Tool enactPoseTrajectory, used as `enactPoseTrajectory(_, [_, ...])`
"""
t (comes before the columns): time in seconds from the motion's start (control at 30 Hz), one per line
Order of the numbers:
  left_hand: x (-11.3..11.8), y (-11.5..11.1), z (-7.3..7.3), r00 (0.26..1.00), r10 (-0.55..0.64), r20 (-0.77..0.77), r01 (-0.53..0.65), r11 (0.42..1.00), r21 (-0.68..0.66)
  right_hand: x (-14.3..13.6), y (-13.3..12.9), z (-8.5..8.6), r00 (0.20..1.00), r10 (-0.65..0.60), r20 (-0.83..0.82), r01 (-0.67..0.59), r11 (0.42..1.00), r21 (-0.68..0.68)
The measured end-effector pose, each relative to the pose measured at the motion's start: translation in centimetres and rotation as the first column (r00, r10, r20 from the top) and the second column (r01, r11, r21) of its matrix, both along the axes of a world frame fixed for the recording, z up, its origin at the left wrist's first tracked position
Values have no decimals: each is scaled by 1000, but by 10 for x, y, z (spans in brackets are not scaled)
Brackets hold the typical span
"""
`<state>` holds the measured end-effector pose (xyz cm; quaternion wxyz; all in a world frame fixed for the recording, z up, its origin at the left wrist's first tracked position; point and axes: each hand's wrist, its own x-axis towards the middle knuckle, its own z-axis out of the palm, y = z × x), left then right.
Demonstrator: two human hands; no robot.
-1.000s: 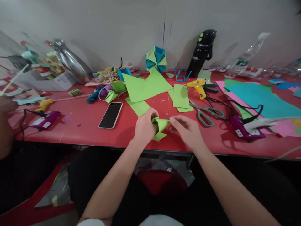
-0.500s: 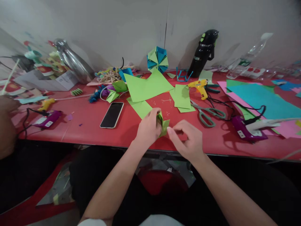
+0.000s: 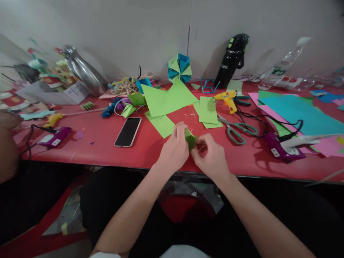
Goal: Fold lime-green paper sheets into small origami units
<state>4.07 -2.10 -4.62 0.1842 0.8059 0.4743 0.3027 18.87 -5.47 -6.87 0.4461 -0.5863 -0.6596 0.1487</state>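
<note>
A small folded piece of green paper (image 3: 190, 139) is between my hands, just above the table's front edge. My left hand (image 3: 175, 148) grips it from the left, its fingers curled round and partly hiding it. At its right edge, my right hand (image 3: 211, 154) pinches the paper between thumb and index finger. Beyond the hands lie a large green sheet (image 3: 168, 97), a green strip (image 3: 161, 123) and several green squares (image 3: 208, 110). Grey-handled scissors (image 3: 236, 132) rest to the right, and a phone (image 3: 128, 132) lies to the left.
A yellow glue gun (image 3: 227, 100) and purple power strips (image 3: 282, 148) have trailing cords. Behind stand a blue-and-green paper ball (image 3: 180, 68), a black bottle (image 3: 232, 61) and a steel flask (image 3: 83, 70). Coloured sheets (image 3: 303, 113) lie right. Another person's hand (image 3: 9, 120) is at far left.
My right hand has moved slightly left and closed on the paper's edge. The folded green paper has turned in my left hand and now shows a different face.
</note>
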Motion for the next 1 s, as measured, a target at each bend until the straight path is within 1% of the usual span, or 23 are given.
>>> enactPoseTrajectory(0.13, [6,-5,-2,1000,-2,-20,3,1000,31,4,8,-5,996,-56,-63,56,998,-9])
enactPoseTrajectory(0.23, [9,-8,0,1000,13,-20,-13,1000,0,8,12,-7,994,-42,-96,45,999,29])
enactPoseTrajectory(0.33, [5,-5,0,999,11,47,-11,1000,-12,13,14,-8,994,6,-106,3,997,81])
enactPoseTrajectory(0.43, [-5,3,-2,981,-68,180,74,997,-25,20,15,-8,987,94,-130,-78,990,121])
enactPoseTrajectory(0.5, [-11,8,-5,960,-113,254,136,988,-74,24,16,-6,976,160,-145,-144,983,118])
enactPoseTrajectory(0.53, [-14,9,-6,952,-118,284,154,982,-107,26,16,-5,972,187,-140,-172,979,108])
enactPoseTrajectory(0.6, [-17,11,-9,939,-107,328,169,971,-169,29,15,-3,971,220,-98,-211,973,91])
enactPoseTrajectory(0.67, [-18,10,-10,928,-87,362,167,967,-195,31,15,-2,973,230,-22,-226,968,110])
enactPoseTrajectory(0.8, [-16,10,-8,915,-89,393,166,972,-168,34,15,-1,967,231,104,-246,953,174])
enactPoseTrajectory(1.0, [-17,10,-6,900,-165,404,235,963,-129,36,17,0,953,257,160,-284,942,180])
